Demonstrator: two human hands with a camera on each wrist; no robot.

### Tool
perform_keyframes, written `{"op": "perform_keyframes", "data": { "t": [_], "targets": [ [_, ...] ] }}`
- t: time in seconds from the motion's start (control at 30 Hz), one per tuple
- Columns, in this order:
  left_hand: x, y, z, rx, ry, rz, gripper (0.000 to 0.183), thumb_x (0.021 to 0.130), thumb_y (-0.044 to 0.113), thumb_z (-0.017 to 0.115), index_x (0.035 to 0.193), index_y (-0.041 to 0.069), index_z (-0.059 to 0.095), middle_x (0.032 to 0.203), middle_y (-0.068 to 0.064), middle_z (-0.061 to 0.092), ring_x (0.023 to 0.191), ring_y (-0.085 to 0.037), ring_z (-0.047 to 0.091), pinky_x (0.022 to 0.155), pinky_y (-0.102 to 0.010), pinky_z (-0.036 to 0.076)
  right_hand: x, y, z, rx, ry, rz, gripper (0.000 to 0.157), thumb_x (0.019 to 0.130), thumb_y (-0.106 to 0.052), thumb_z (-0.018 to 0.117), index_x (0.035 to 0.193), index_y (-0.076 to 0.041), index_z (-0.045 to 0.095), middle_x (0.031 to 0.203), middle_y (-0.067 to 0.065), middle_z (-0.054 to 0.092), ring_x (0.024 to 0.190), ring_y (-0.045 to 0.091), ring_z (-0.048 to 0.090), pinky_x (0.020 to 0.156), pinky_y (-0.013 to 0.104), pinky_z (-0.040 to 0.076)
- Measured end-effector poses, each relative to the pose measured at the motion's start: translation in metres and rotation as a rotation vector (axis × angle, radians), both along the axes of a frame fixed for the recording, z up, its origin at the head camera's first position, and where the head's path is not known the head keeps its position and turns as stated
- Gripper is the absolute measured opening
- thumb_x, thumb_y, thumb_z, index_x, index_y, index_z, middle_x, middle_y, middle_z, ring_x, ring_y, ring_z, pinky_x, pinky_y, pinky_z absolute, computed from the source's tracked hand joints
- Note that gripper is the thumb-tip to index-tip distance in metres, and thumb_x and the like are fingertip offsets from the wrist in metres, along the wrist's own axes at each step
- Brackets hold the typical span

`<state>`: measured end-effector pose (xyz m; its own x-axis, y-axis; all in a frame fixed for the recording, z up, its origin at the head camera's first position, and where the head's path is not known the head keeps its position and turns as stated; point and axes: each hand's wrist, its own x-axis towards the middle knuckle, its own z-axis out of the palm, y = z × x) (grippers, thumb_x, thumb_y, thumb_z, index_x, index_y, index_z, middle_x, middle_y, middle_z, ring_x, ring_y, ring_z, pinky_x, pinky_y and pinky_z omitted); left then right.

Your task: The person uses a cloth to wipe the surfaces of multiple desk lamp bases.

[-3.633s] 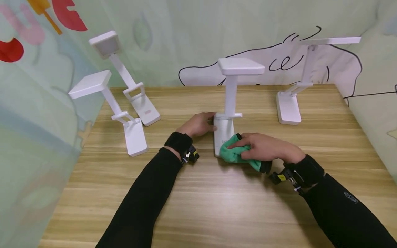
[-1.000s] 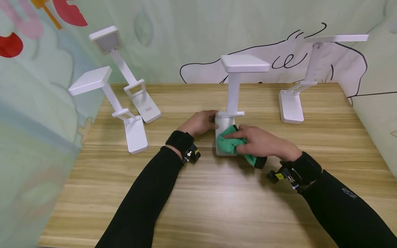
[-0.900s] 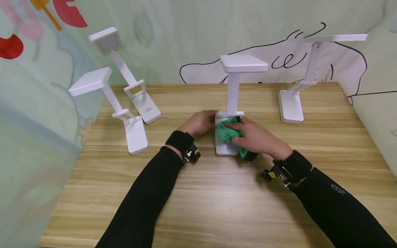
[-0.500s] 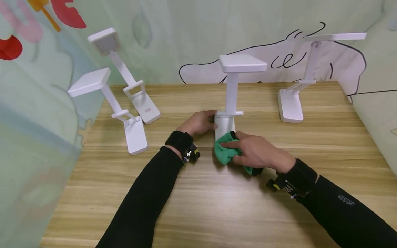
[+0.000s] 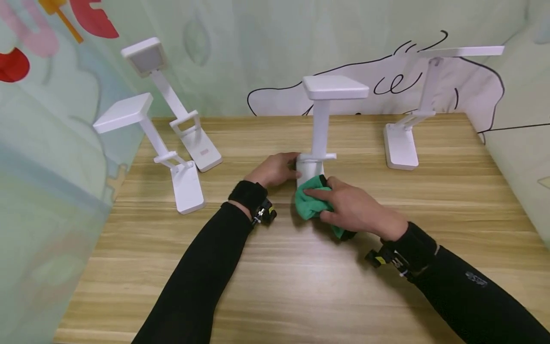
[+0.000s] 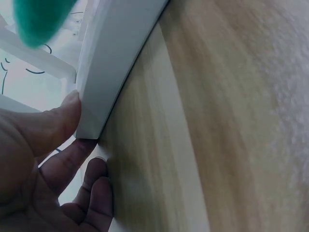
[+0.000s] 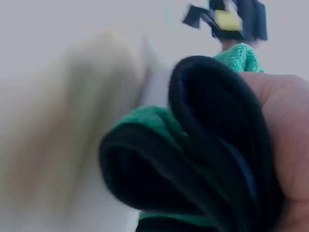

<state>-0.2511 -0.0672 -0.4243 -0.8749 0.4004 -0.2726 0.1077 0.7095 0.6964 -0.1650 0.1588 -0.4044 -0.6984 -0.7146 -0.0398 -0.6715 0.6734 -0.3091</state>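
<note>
A white desk lamp (image 5: 320, 126) stands upright at mid-table in the head view. My left hand (image 5: 275, 171) grips the back corner of its base; in the left wrist view the thumb (image 6: 65, 118) lies along the base's side (image 6: 113, 63) and a finger touches its end. A bunched green cloth (image 5: 311, 200) with black edging covers the front part of the base. My right hand (image 5: 354, 208) holds this cloth against it, index finger stretched over the top. Black cloth edging (image 7: 212, 125) fills much of the right wrist view, where the background is blurred.
Two more white desk lamps (image 5: 187, 186) (image 5: 201, 149) stand at the left, their heads tilted differently. Another white lamp (image 5: 401, 145) stands at the back right. A printed curtain (image 5: 240, 57) hangs behind the wooden table (image 5: 266, 286).
My right hand has moved the green cloth back and forth along the lamp base: toward the upright, then to the front end, now slightly back. My left hand stays at the base.
</note>
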Motion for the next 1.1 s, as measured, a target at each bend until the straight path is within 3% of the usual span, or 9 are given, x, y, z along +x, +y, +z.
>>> {"op": "perform_keyframes", "data": {
  "t": [0.17, 0.27, 0.43, 0.57, 0.7, 0.8, 0.87, 0.97, 1.1],
  "targets": [
    [0.0, -0.002, 0.0, 0.003, -0.016, 0.016, 0.064, 0.092, 0.025, 0.066, 0.148, 0.015, 0.038, 0.147, -0.007, 0.047, 0.129, -0.017, 0.044, 0.108, -0.035, 0.037, 0.011, -0.004, -0.008, -0.006, 0.051, 0.149, 0.054, 0.083, -0.024, 0.069, 0.135, -0.031, 0.057, 0.087, 0.003, 0.043, 0.074, 0.017, 0.038, 0.059, 0.028, 0.034],
    [0.002, -0.001, 0.001, -0.015, -0.019, 0.028, 0.064, 0.093, 0.024, 0.065, 0.149, 0.015, 0.037, 0.148, -0.006, 0.046, 0.128, -0.016, 0.045, 0.107, -0.034, 0.038, 0.014, 0.008, -0.005, -0.007, 0.047, 0.185, 0.05, 0.078, -0.016, 0.072, 0.124, -0.034, 0.066, 0.087, -0.001, 0.044, 0.076, 0.016, 0.038, 0.063, 0.029, 0.034],
    [0.003, 0.002, 0.003, -0.018, -0.018, 0.03, 0.064, 0.093, 0.025, 0.065, 0.149, 0.015, 0.036, 0.148, -0.006, 0.045, 0.127, -0.016, 0.044, 0.108, -0.035, 0.038, 0.012, 0.028, 0.001, -0.017, 0.117, 0.098, 0.043, 0.07, -0.006, 0.067, 0.103, -0.032, 0.076, 0.084, -0.002, 0.045, 0.076, 0.016, 0.039, 0.066, 0.032, 0.035],
    [0.003, 0.003, 0.003, -0.026, -0.02, 0.035, 0.064, 0.092, 0.025, 0.066, 0.149, 0.016, 0.037, 0.147, -0.006, 0.046, 0.126, -0.015, 0.045, 0.108, -0.035, 0.038, 0.011, 0.024, 0.001, -0.108, 0.182, 0.021, 0.038, 0.069, -0.009, 0.066, 0.103, -0.024, 0.076, 0.09, 0.004, 0.048, 0.083, 0.021, 0.044, 0.07, 0.039, 0.041],
    [0.003, 0.002, 0.002, -0.018, -0.022, 0.026, 0.064, 0.092, 0.026, 0.066, 0.149, 0.016, 0.037, 0.148, -0.006, 0.046, 0.127, -0.016, 0.045, 0.108, -0.035, 0.038, 0.015, 0.005, -0.009, -0.127, 0.152, -0.006, 0.034, 0.082, -0.036, 0.067, 0.113, -0.021, 0.07, 0.103, 0.01, 0.05, 0.093, 0.025, 0.046, 0.077, 0.045, 0.042],
    [0.002, 0.002, 0.001, -0.005, -0.012, 0.011, 0.065, 0.092, 0.027, 0.066, 0.149, 0.015, 0.037, 0.148, -0.007, 0.046, 0.129, -0.017, 0.044, 0.108, -0.035, 0.037, 0.018, -0.006, -0.017, -0.106, 0.114, -0.039, 0.049, 0.086, -0.063, 0.057, 0.115, -0.024, 0.067, 0.108, 0.011, 0.048, 0.094, 0.025, 0.046, 0.077, 0.044, 0.042],
    [0.002, 0.001, 0.001, -0.003, -0.003, 0.007, 0.064, 0.092, 0.027, 0.066, 0.149, 0.014, 0.038, 0.147, -0.007, 0.046, 0.129, -0.017, 0.044, 0.108, -0.035, 0.037, 0.018, -0.011, -0.019, -0.116, 0.119, -0.063, 0.055, 0.084, -0.07, 0.054, 0.112, -0.024, 0.067, 0.105, 0.01, 0.047, 0.089, 0.024, 0.046, 0.072, 0.04, 0.04],
    [0.001, 0.0, 0.0, -0.001, 0.0, 0.012, 0.063, 0.092, 0.026, 0.066, 0.148, 0.015, 0.039, 0.147, -0.006, 0.047, 0.128, -0.017, 0.044, 0.108, -0.036, 0.037, 0.015, -0.018, -0.023, -0.122, 0.184, -0.064, 0.05, 0.083, -0.067, 0.06, 0.106, -0.022, 0.065, 0.096, 0.008, 0.045, 0.08, 0.023, 0.043, 0.063, 0.035, 0.038],
    [0.001, 0.0, 0.0, 0.007, -0.017, 0.012, 0.062, 0.092, 0.026, 0.066, 0.148, 0.016, 0.039, 0.147, -0.005, 0.047, 0.129, -0.016, 0.043, 0.109, -0.036, 0.036, 0.014, -0.023, -0.028, -0.124, 0.259, -0.057, 0.037, 0.082, -0.048, 0.069, 0.103, -0.018, 0.061, 0.088, 0.006, 0.041, 0.073, 0.022, 0.04, 0.056, 0.031, 0.036]
  ]
}}
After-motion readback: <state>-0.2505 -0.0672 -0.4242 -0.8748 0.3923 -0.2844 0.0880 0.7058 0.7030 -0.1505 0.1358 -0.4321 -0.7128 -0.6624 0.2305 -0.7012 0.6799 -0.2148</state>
